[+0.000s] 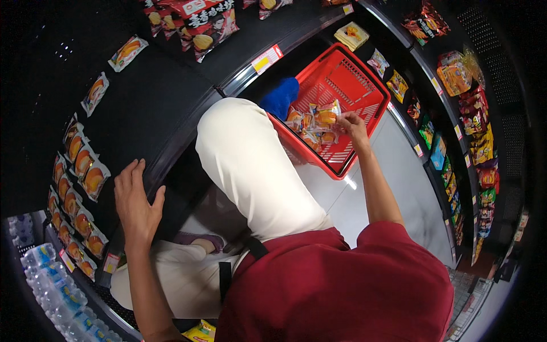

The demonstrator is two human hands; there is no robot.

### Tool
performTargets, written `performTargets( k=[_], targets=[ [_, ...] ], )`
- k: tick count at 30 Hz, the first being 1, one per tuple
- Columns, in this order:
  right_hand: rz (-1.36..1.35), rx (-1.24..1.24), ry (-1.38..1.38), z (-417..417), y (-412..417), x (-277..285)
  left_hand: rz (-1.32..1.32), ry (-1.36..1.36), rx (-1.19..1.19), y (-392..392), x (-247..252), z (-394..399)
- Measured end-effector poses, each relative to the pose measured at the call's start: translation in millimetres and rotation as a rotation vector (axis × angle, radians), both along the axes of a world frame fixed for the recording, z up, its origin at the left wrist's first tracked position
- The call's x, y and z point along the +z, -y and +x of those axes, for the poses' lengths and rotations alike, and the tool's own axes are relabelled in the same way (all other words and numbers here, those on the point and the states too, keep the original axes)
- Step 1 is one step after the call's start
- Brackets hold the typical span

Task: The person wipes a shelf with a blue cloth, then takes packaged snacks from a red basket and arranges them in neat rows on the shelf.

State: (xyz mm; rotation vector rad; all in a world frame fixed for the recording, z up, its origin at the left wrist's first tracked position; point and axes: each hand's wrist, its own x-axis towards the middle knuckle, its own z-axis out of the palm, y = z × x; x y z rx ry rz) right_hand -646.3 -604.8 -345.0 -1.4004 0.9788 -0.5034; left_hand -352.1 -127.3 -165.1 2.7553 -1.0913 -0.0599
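Observation:
My right hand [353,125] reaches into a red plastic shopping basket [348,79] and pinches the edge of a packaged bread snack [327,113] between thumb and fingers. Several similar packets [312,139] lie beneath it in the basket. A blue cloth-like item [280,97] hangs at the basket's near-left rim, beside my raised knee. My left hand [137,196] holds nothing; its fingers are spread at the front edge of a black shelf [141,115]. Left of that hand, wrapped round snacks [83,158] stand in rows on the shelf. Two more wrapped packets [128,52] lie apart, farther up.
Red snack bags [205,21] sit on the shelf at the top. Shelves of colourful packets [483,141] curve along the right. Shrink-wrapped water bottles [55,278] stand at the lower left. A price tag [267,59] juts from the shelf edge near the basket. Pale tiled floor [397,171] shows beneath.

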Motion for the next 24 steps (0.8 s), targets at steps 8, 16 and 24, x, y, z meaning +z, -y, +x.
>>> performTargets(
  k=[8,16,24],
  targets=[
    [-0.037,0.163,0.383,88,-93,154,-0.345,-0.061,0.02,-11,7,-6],
    [0.047,0.56,0.448,188,-227,206,-1.017,-0.887,0.106,-29,20,-20],
    [0.097,0.834,0.332,262,-347,171,-1.208,-0.596,0.418,-83,-3,-10]
  ],
)
